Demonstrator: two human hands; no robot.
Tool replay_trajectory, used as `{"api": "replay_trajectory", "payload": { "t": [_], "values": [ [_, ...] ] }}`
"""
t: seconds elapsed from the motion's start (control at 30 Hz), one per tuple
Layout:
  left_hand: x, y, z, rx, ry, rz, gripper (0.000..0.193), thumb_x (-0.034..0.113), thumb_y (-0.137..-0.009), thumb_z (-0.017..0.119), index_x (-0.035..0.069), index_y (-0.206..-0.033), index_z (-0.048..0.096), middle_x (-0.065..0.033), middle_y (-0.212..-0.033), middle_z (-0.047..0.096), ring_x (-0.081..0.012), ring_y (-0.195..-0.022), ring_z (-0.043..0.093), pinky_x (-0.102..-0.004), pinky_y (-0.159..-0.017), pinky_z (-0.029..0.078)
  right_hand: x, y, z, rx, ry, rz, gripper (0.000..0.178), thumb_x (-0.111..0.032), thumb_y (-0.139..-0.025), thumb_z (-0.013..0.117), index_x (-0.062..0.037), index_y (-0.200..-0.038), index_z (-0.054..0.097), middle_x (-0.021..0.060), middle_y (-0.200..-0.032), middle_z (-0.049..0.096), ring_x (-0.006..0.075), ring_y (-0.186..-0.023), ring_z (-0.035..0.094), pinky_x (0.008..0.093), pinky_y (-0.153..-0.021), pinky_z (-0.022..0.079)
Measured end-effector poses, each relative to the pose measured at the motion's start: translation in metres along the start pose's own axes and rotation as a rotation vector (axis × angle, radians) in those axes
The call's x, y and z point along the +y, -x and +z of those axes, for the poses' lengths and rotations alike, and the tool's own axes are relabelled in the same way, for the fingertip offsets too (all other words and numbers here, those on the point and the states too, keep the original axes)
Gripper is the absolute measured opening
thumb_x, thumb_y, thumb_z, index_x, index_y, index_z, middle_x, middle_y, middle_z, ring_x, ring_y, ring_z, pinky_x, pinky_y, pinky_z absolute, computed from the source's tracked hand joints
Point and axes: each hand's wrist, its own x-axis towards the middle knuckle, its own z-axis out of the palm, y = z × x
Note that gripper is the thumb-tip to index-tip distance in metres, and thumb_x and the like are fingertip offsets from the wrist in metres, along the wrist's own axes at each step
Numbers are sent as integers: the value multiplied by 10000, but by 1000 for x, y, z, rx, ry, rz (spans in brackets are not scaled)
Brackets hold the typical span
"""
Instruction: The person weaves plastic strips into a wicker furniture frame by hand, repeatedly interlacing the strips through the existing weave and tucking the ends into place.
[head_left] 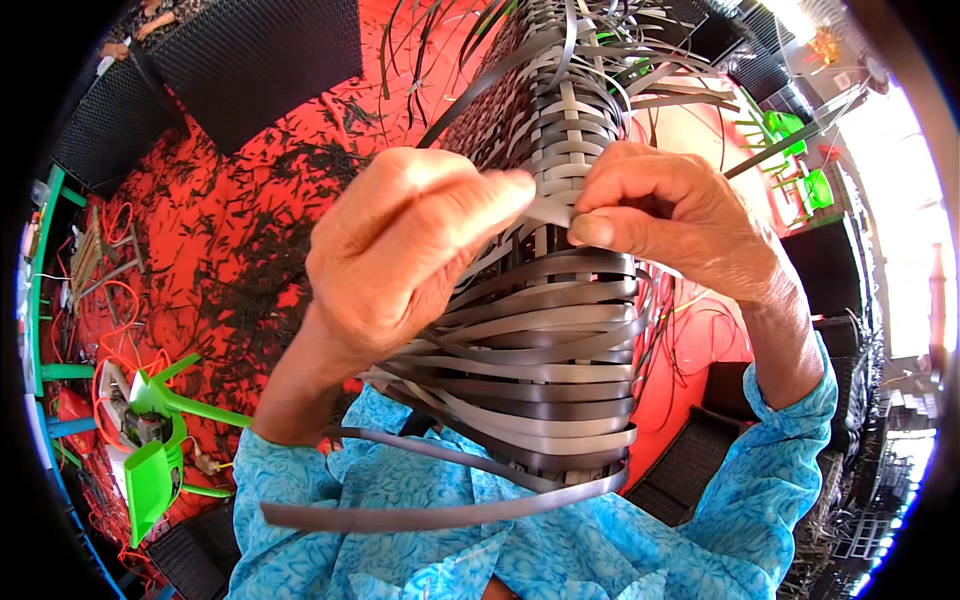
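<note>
A long woven piece of flat grey, brown and beige strips runs from my body toward the far side, with loose strip ends fanning out at its far end and sides. Above its middle, a short length of pale flat strip spans the gap between my hands. My left hand is closed, fingers pressed together at that strip's left end. Thumb and forefinger of my right hand pinch its right end. One loose strip curves out over my lap from the near end of the weave.
Dark offcuts litter the red floor on the left. A bright green chair stands at lower left, near an orange cord. Dark woven panels stand at upper left. Green stools and dark woven furniture are on the right.
</note>
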Motion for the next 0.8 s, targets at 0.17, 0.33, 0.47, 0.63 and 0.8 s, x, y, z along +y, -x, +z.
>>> {"api": "replay_trajectory", "payload": {
  "t": [0.17,0.33,0.47,0.63,0.8],
  "values": [
    [15,28,13,-56,441,-620,386,94,-798,726,18,-1136,555,-70,-907,625,-137,-772,600,-264,-679,485,-15,1,-2,10,-303,171,234,-241,-896,642,-44,-1015,601,-43,-793,587,12,-645,457,159,-568,354],
    [28,41,11,-178,555,-627,110,46,-889,611,-4,-986,624,-43,-853,627,-91,-776,570,-226,-715,456,-29,-2,0,103,-200,298,245,-128,-804,577,-31,-1022,522,-45,-671,497,19,-562,392,177,-502,281],
    [31,40,13,-197,679,-830,89,61,-899,600,-6,-934,647,-15,-809,640,-60,-754,565,-210,-685,456,-39,-2,2,39,-199,344,337,-63,-690,470,-24,-1024,471,-29,-586,427,42,-507,324,211,-464,230],
    [26,39,26,-167,912,-1077,153,80,-879,623,-14,-996,648,-5,-826,651,-36,-738,558,-204,-657,468,-46,-5,4,66,-118,383,276,-86,-678,474,-43,-948,444,-43,-592,403,35,-520,310,207,-467,212],
    [23,41,26,-212,884,-1011,208,91,-870,634,-4,-1054,652,-4,-806,651,-32,-703,548,-203,-628,460,-48,-13,4,41,-83,418,220,-96,-691,489,-54,-903,448,-72,-640,383,20,-554,306,198,-483,206]
  ]
}}
